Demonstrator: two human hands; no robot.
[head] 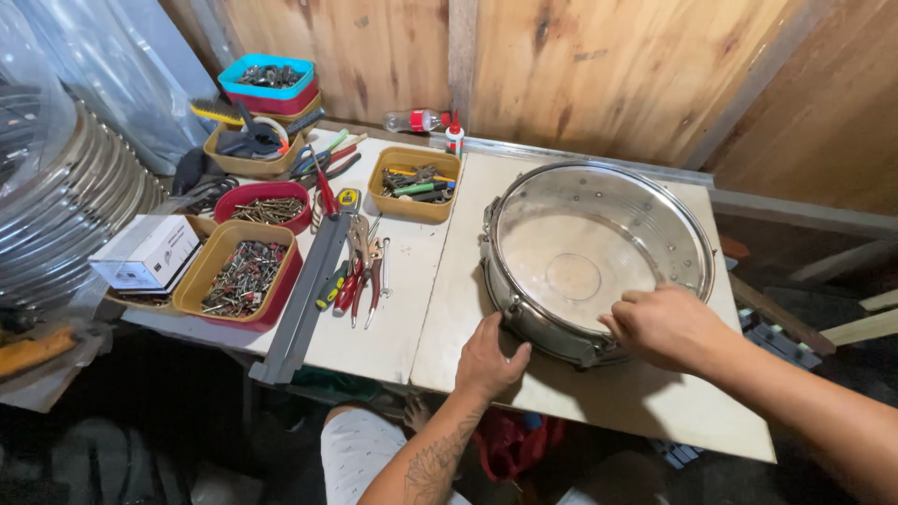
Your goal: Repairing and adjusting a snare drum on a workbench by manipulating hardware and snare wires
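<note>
A big pale wooden board [580, 402] lies on the right part of the work table, and a round metal drum shell [599, 252] lies flat on it with its open side up, so you can look down at its clear skin. The drum is round, so it has no long side; its near edge points at the person and its far edge points at the wooden wall [599, 65]. Both hands are at that near edge, so the drum lies just in front of them and a bit up in the picture. The left hand [488, 357] is pressed flat on the board and the thumb and fingers touch the low left side of the shell; it is open, not closed on anything. The right hand [662, 324] rests on top of the near right rim with the fingers curled down over the edge; I cannot tell if it pinches a small part there or only lies on the rim. The right hand is higher and more on the drum, the left hand is lower and beside it. To the left, well apart from the hands, sit a tray of screws [241, 276], a yellow box of tools [413, 182], some red pliers [360, 271], a long grey bar [304, 299] and a small white box [148, 252].
</note>
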